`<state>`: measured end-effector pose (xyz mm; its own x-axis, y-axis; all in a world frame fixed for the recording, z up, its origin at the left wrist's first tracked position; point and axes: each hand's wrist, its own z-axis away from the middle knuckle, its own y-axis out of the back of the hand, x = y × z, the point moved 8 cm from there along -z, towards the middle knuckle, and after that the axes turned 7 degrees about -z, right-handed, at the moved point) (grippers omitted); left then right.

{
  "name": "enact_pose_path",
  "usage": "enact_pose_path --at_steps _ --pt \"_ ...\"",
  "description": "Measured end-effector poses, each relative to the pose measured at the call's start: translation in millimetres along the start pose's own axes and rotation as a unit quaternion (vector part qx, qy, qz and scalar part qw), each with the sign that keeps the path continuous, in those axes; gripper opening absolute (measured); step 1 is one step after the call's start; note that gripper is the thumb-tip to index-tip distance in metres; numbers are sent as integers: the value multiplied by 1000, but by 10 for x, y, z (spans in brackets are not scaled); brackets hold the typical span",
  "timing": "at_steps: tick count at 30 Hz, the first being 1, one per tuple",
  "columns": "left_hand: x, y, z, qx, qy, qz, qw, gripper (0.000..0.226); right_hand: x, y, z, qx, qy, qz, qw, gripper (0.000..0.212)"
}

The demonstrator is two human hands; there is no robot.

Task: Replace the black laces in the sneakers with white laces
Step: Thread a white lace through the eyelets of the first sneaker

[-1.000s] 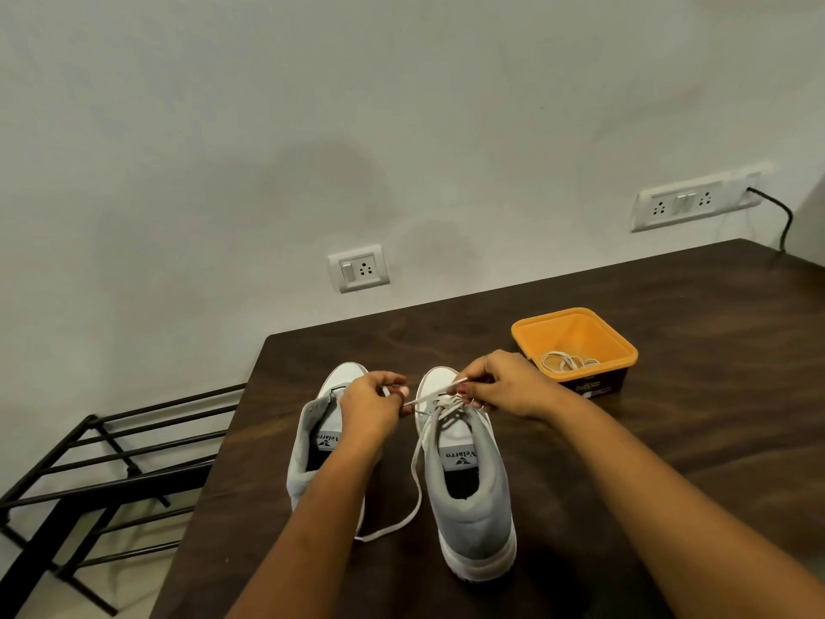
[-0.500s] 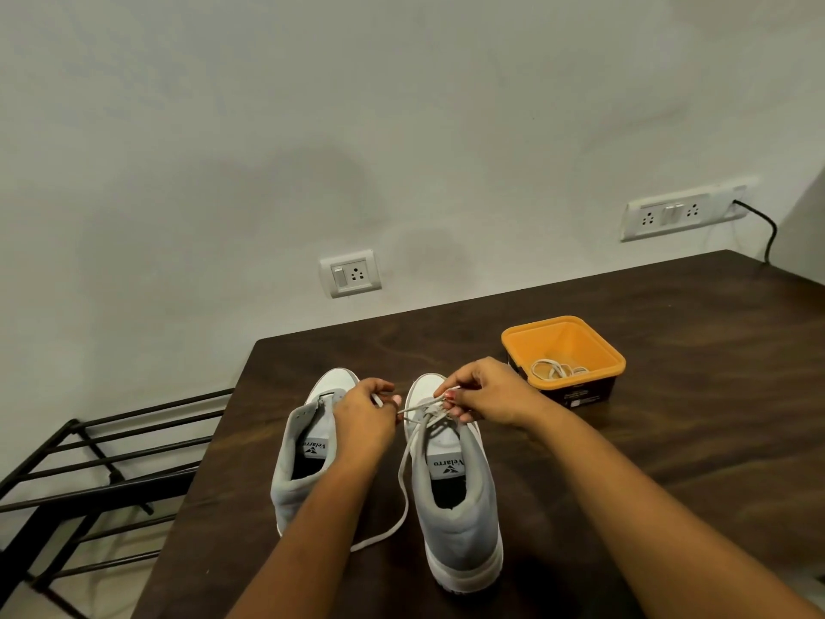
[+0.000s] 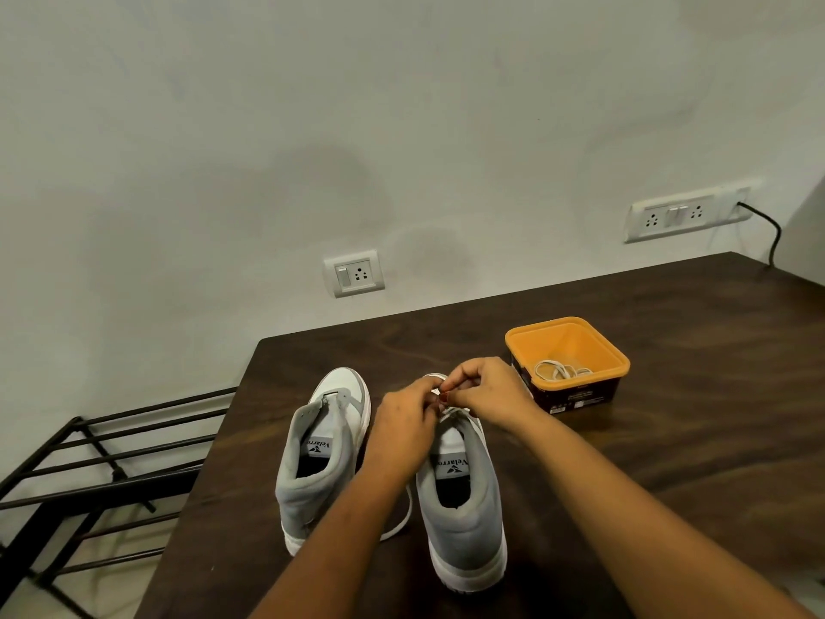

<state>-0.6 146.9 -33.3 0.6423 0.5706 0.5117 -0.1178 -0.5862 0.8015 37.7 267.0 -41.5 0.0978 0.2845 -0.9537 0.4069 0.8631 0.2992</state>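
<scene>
Two grey-and-white sneakers stand side by side on the dark wooden table [image 3: 669, 440], heels toward me. The left sneaker [image 3: 319, 457] shows no lace. The right sneaker [image 3: 464, 507] carries a white lace [image 3: 404, 520] whose loose end trails down between the shoes. Over the right sneaker's front eyelets, my left hand [image 3: 406, 422] and my right hand [image 3: 484, 388] meet fingertip to fingertip, both pinching the white lace. The lacing under the hands is mostly hidden.
An orange tub [image 3: 567, 364] with a second coiled white lace [image 3: 560, 370] inside sits just right of my right hand. A black metal rack [image 3: 89, 475] stands on the floor beyond the table's left edge. Wall sockets and a black cable are behind.
My left hand has moved right, from beside the left sneaker to over the right sneaker, closing the gap to my right hand. The stretched lace span between them has disappeared.
</scene>
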Motion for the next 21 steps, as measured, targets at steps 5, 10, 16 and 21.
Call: enact_pose_path --at_steps 5,10,16,21 --pt "-15 -10 -18 -12 -2 -23 1000 21 61 85 -16 -3 -32 143 989 12" --pt "-11 -115 5 -56 -11 -119 991 18 251 0 92 -91 -130 204 966 12" --pt "86 -72 81 -38 -21 -154 987 22 348 11 83 -91 -159 135 974 7" --pt "233 -65 117 -3 -27 -175 984 24 432 36 95 -83 -189 33 978 8"
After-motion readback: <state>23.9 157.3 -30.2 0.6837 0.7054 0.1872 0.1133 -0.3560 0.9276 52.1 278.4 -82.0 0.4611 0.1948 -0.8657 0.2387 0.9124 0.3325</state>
